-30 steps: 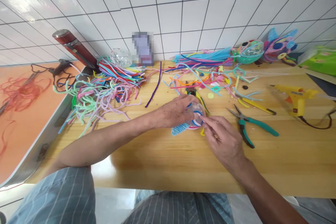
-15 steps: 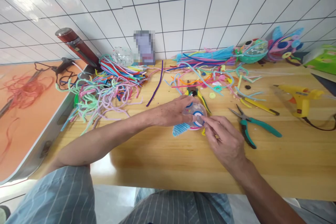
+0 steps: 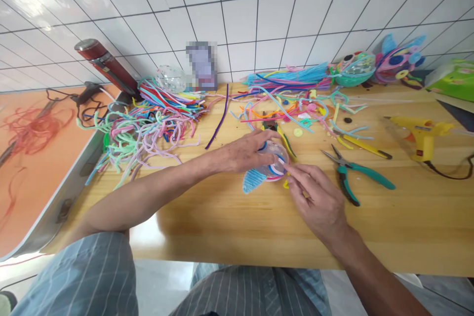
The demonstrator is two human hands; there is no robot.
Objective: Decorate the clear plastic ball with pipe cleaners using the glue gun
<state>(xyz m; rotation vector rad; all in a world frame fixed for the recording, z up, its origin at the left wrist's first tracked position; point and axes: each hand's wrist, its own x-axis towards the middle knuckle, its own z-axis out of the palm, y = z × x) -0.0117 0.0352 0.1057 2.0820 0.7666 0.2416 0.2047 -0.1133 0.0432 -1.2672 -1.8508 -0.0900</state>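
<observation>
A clear plastic ball [image 3: 277, 148] trimmed with pipe cleaners rests on the wooden table, and a light-blue pipe-cleaner fin [image 3: 253, 181] sticks out at its lower left. My left hand [image 3: 242, 153] is closed over the ball from the left, its thumb across the front. On the ball's near face sits a blue-and-white ring of pipe cleaner [image 3: 276, 168], partly covered by my fingers. The fingertips of my right hand [image 3: 319, 191] pinch a whitish pipe-cleaner end at that ring. Just behind the ball lie yellow-and-black handled pliers [image 3: 287, 145].
Teal-handled pliers [image 3: 347, 166], a yellow utility knife [image 3: 365, 145] and a yellow glue gun [image 3: 422, 133] lie to the right. Pipe-cleaner piles [image 3: 148, 131] fill the left. Two decorated balls [image 3: 355, 70] and a blue bundle [image 3: 289, 79] line the wall. A red flask [image 3: 107, 66] leans there.
The ring on the ball's face looks turned, and a whitish end now shows at my right fingertips. Both hands keep nearly the same place; the whole view has shifted slightly.
</observation>
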